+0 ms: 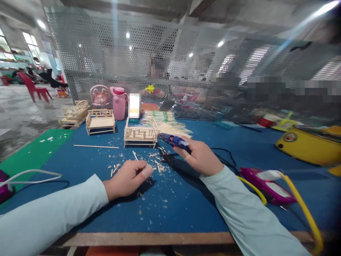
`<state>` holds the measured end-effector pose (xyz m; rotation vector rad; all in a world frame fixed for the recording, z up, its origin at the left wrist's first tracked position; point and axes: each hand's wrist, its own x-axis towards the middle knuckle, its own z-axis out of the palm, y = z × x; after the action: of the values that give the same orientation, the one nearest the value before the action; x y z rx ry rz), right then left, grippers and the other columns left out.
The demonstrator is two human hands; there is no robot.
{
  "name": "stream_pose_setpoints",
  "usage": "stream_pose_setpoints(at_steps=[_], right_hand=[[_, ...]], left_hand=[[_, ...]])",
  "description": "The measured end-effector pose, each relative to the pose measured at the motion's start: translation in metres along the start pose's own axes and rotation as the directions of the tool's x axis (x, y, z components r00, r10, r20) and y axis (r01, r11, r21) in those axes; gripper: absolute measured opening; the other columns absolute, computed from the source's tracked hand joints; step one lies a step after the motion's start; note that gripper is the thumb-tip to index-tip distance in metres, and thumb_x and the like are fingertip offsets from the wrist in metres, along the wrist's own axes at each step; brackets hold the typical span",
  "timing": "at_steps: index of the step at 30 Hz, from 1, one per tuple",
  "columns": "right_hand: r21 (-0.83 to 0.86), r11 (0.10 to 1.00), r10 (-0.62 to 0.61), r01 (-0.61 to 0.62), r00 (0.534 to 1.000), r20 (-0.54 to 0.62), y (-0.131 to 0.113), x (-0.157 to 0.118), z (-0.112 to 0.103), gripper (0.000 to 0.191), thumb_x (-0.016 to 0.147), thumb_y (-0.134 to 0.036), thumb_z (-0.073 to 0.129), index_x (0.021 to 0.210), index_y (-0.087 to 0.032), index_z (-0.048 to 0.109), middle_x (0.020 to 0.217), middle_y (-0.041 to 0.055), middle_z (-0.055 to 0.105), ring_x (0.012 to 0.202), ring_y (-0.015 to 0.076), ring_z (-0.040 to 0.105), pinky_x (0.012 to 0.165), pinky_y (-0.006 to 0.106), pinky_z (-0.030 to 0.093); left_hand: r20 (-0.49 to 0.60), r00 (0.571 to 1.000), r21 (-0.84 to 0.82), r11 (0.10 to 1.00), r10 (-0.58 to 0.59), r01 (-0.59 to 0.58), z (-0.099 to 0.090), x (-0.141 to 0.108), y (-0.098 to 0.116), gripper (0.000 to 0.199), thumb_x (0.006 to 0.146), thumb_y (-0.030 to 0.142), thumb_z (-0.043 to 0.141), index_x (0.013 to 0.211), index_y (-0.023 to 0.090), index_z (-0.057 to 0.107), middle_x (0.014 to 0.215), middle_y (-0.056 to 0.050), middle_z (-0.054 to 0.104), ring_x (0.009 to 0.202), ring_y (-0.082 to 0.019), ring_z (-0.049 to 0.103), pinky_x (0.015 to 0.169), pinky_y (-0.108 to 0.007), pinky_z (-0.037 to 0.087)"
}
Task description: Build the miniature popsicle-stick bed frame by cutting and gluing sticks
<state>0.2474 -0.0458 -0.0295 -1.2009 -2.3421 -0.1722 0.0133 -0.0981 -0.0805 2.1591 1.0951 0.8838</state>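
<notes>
My left hand (130, 177) is closed above the front middle of the table, thumb and fingers pinched together around what looks like a small wooden stick (135, 155), partly hidden behind the knuckles. My right hand (201, 154) grips a dark blue hand tool (174, 140) with a narrow tip pointing left; its exact kind is unclear. That tip is close to the right end of a miniature wooden bench (141, 137) built from thin sticks; whether they touch is unclear. Short stick offcuts (159, 166) are scattered between my hands.
Two similar stick models, one a miniature bed (100, 122), stand at left. A long thin stick (96, 146) lies before them. Behind are a pink flask (119, 105), a lit phone (134, 106) and bundled sticks (173, 128). A purple power strip (268, 186) and yellow case (310, 145) occupy the right.
</notes>
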Motion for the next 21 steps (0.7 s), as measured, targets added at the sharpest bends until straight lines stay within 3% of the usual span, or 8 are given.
stream_pose_setpoints(at_steps=[13,21], right_hand=[[-0.057,0.998,0.022,-0.024,0.999,-0.043,0.0033,-0.0003,0.0023,0.044,0.084,-0.044,0.037,0.111,-0.013,0.056,0.103,0.0127,0.065,0.092,0.0269,0.061,0.074,0.035,0.048],[0.006,1.000,0.018,-0.018,0.999,-0.036,0.0049,-0.0004,0.0005,0.040,0.084,-0.042,0.039,0.108,-0.016,0.057,0.101,0.0110,0.065,0.091,0.0259,0.061,0.073,0.033,0.047]], left_hand=[[0.012,1.000,-0.009,1.000,0.002,-0.002,-0.0001,0.0002,-0.0006,0.039,0.086,0.042,0.034,0.058,0.015,0.039,0.055,0.004,0.035,0.054,-0.008,0.032,0.051,-0.021,0.025],[0.014,1.000,-0.008,1.000,0.003,-0.002,0.0002,0.0000,-0.0015,0.038,0.086,0.042,0.034,0.059,0.015,0.041,0.056,0.004,0.040,0.055,-0.008,0.034,0.051,-0.021,0.025]])
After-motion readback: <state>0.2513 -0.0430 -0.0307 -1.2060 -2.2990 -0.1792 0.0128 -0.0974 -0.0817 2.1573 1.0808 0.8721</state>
